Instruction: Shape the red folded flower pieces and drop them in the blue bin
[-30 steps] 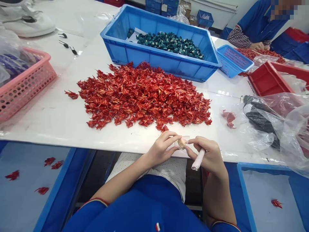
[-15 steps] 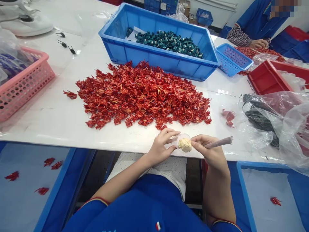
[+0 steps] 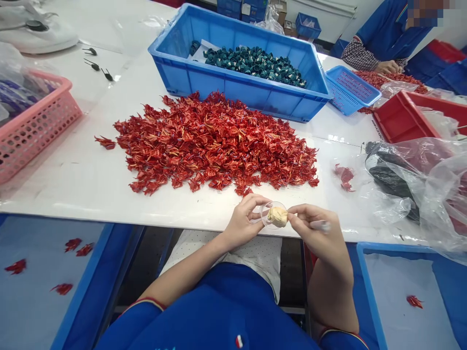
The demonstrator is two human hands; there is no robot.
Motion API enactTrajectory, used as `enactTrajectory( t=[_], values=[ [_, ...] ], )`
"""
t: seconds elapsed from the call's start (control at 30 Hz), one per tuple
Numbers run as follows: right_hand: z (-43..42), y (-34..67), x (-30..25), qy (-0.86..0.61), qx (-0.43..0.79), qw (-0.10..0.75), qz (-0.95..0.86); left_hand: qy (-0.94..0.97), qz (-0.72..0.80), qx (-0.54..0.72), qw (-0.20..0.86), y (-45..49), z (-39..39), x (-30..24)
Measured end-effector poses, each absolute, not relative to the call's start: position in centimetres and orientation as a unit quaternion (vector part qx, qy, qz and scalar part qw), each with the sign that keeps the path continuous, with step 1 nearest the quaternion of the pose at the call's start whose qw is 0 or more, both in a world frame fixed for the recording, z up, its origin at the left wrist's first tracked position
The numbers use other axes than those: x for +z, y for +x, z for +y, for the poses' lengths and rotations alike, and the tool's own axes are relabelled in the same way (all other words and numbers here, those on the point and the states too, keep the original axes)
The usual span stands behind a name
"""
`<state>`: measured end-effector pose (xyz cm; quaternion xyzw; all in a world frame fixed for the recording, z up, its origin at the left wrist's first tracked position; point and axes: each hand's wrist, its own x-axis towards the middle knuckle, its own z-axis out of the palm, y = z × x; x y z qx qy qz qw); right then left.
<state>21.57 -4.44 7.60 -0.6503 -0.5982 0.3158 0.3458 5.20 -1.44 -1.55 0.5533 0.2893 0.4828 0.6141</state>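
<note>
My left hand point(image 3: 243, 219) pinches a small clear round cup point(image 3: 273, 215) that holds a lump of pale yellow paste point(image 3: 277, 216), just above the near edge of the white table point(image 3: 83, 180). My right hand point(image 3: 315, 231) is closed round a thin stick point(image 3: 320, 225), blurred by motion, with its tip at the paste. Just beyond both hands lies a big heap of red folded paper pieces point(image 3: 215, 143).
Behind the heap stands a blue crate point(image 3: 237, 90) of dark green pieces point(image 3: 255, 63). A pink basket point(image 3: 34, 121) sits at left, a small blue basket point(image 3: 352, 90), a red tray point(image 3: 403, 119) and plastic bags point(image 3: 419, 184) at right. Blue trays point(image 3: 368, 287) flank my lap. Another person's hand point(image 3: 388, 67) works at far right.
My right hand has swung the stick from pointing down, out to the right, then back in toward the paste. The cup has turned so the paste faces up.
</note>
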Motion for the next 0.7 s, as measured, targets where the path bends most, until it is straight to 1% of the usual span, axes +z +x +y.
enactTrajectory(
  t=[0.1, 0.2, 0.27, 0.4, 0.57, 0.7],
  values=[
    [-4.4, 20.6, 7.0, -0.634, 0.219, 0.304, -0.676, 0.568, 0.293, 0.479, 0.601, 5.1, -1.5, -1.4],
    [-4.4, 20.1, 6.2, -0.611, 0.072, 0.321, -0.72, 0.564, 0.299, 0.48, 0.602, 5.0, -1.5, -1.2],
    [-4.4, 20.1, 6.0, -0.59, 0.023, 0.338, -0.733, 0.564, 0.306, 0.477, 0.601, 5.0, -1.5, -1.2],
    [-4.9, 20.4, 6.2, -0.574, 0.051, 0.328, -0.749, 0.563, 0.318, 0.488, 0.587, 5.2, -1.5, -1.3],
    [-5.1, 20.4, 6.3, -0.615, 0.086, 0.257, -0.74, 0.612, 0.32, 0.497, 0.526, 5.0, -1.7, -1.6],
    [-4.9, 20.6, 6.1, -0.61, 0.116, 0.204, -0.757, 0.649, 0.313, 0.499, 0.481, 4.7, -1.7, -1.7]
  ],
)
